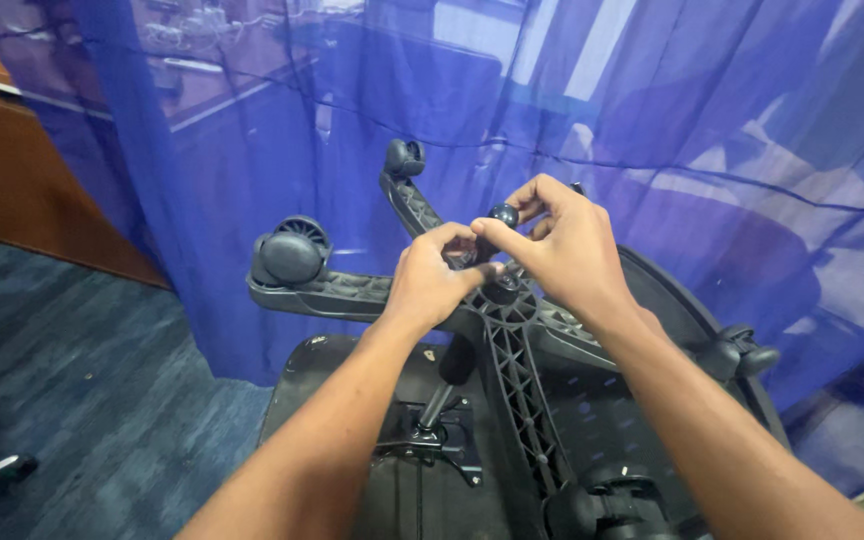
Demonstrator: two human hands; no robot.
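Under your hands an office chair lies upturned, its black star base [512,330] facing you with the ribbed underside of the spokes showing. The hub sits right beneath your fingertips, just below your right thumb. One spoke runs out left of your left hand [432,285] to a black twin-wheel caster [290,252]; another rises beyond your fingers to a smaller-looking caster [404,157]. A third spoke comes down between your forearms toward a caster [612,505] at the bottom edge. Your right hand [562,250] pinches a small round black knob-like part [503,214] above the hub.
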